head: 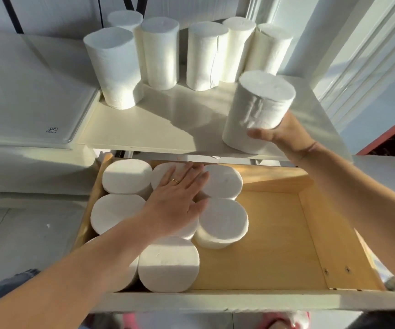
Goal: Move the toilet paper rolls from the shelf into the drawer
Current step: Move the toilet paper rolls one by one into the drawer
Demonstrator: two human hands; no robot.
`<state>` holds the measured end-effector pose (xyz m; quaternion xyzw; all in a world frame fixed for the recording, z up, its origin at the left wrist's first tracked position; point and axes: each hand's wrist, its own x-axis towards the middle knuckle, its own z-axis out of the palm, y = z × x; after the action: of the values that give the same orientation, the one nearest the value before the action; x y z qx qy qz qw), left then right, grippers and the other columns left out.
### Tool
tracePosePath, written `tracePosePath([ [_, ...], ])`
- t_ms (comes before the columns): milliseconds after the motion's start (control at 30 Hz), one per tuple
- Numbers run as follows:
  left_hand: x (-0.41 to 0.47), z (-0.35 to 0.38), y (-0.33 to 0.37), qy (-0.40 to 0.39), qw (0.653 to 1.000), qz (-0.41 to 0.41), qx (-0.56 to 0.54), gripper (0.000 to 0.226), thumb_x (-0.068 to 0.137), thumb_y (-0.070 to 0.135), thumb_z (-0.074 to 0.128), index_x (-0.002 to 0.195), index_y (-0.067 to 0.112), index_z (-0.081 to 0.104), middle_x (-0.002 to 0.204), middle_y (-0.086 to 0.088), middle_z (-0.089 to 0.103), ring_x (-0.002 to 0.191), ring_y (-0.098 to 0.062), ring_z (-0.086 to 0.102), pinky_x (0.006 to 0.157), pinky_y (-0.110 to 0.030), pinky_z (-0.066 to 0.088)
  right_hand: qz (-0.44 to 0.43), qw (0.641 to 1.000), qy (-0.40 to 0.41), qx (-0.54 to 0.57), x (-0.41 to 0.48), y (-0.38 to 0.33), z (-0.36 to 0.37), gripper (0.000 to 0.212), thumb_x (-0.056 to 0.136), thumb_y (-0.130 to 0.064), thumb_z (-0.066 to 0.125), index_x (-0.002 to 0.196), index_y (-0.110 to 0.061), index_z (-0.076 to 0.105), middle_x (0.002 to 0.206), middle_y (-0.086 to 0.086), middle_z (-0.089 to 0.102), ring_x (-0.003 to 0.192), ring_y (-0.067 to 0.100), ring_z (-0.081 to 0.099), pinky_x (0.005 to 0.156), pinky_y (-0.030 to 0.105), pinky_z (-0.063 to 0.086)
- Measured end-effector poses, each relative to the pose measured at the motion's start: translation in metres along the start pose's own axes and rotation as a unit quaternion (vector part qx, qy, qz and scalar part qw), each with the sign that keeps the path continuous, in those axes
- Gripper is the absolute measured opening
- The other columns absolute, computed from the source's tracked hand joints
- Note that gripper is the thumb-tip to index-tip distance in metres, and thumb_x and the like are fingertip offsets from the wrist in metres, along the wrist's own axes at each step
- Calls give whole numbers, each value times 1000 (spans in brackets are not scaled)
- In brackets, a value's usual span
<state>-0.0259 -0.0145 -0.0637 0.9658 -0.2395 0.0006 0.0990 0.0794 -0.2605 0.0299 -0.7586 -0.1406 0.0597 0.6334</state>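
Note:
Several white toilet paper rolls (159, 53) stand upright at the back of the cream shelf (144, 129). My right hand (284, 134) grips one roll (258, 108), tilted, near the shelf's front right edge. Below, the open wooden drawer (274, 233) holds several rolls (222, 222) standing on end in its left half. My left hand (180, 195) lies flat, fingers spread, on top of the middle rolls in the drawer.
The drawer's right half shows bare wood floor. Its white front panel (239, 302) is nearest me. A white appliance top (25, 91) sits left of the shelf. A white door frame (369, 55) rises at the right. Pink footwear (286, 321) shows below.

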Motion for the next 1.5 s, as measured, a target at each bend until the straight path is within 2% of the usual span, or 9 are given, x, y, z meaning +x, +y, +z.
tracePosePath([
  [200, -8, 0, 7, -3, 1000, 8, 10, 67, 90, 60, 4, 148, 28, 8, 158, 6, 3, 140, -6, -15, 110, -29, -22, 109, 986, -123, -6, -100, 5, -51, 70, 55, -11, 89, 118, -29, 63, 114, -5, 72, 109, 11, 66, 86, 22, 55],
  [300, -10, -3, 10, -4, 1000, 3, 11, 74, 86, 64, -4, 148, 26, 12, 158, 4, 10, 144, -13, -3, 109, -28, -22, 170, 976, -132, -35, -125, 35, -51, 75, 55, 8, 83, 120, -21, 58, 110, -5, 72, 109, 12, 65, 87, 25, 55],
  [533, -8, -2, 9, -9, 1000, 1, 28, 60, 96, 52, 22, 148, 29, 2, 157, 10, -7, 143, -9, -13, 113, -32, -15, 210, 961, -162, -80, -137, 96, -22, 82, 56, 7, 79, 124, -28, 50, 113, -13, 65, 104, -6, 62, 80, 13, 51],
  [667, -6, 1, 6, -9, 1000, 10, 15, 62, 93, 56, 13, 148, 29, 3, 156, 12, -6, 140, -6, -17, 113, -32, -16, 232, 928, -197, -213, -137, 107, -33, 68, 67, 7, 79, 114, -35, 51, 104, -13, 60, 101, 8, 57, 79, 9, 49],
  [833, -7, 4, 4, -2, 1000, 10, 28, 66, 88, 59, 2, 147, 30, -3, 149, 17, -18, 136, -3, -24, 109, -27, -24, 343, 900, -267, -24, -133, 84, -67, 82, 69, -27, 84, 128, -62, 39, 131, -12, 54, 123, 10, 53, 101, 29, 48],
  [967, -7, 2, 5, -10, 1000, 8, 20, 70, 86, 63, 0, 148, 29, -1, 148, 17, -17, 136, -3, -22, 108, -27, -24, 403, 898, -165, 58, -122, 79, -57, 68, 80, -53, 68, 140, -34, 44, 137, -1, 54, 127, 22, 50, 109, 52, 40],
  [1100, -10, 0, 8, -18, 999, 18, 25, 77, 80, 69, -6, 147, 30, -7, 151, 15, -18, 138, -5, -25, 110, -32, -22, 450, 864, -222, 48, -133, 76, -33, 75, 71, -47, 77, 136, -21, 50, 124, 11, 55, 114, 27, 50, 106, 46, 34],
  [1233, -13, 2, 13, -22, 999, 38, 20, 72, 81, 70, -5, 142, 33, -16, 152, 15, -20, 137, -5, -29, 111, -33, -23, 464, 848, -255, 15, -159, 71, -18, 88, 57, -57, 83, 131, -21, 53, 131, 14, 59, 117, 27, 59, 104, 41, 47],
  [1500, -12, 5, 13, -20, 999, 39, 24, 76, 80, 70, -5, 146, 32, -9, 152, 16, -19, 137, -5, -28, 111, -34, -21, 484, 834, -259, 58, -175, 60, 31, 56, 84, -38, 68, 133, -20, 49, 125, 10, 61, 111, 23, 61, 93, 32, 55],
])
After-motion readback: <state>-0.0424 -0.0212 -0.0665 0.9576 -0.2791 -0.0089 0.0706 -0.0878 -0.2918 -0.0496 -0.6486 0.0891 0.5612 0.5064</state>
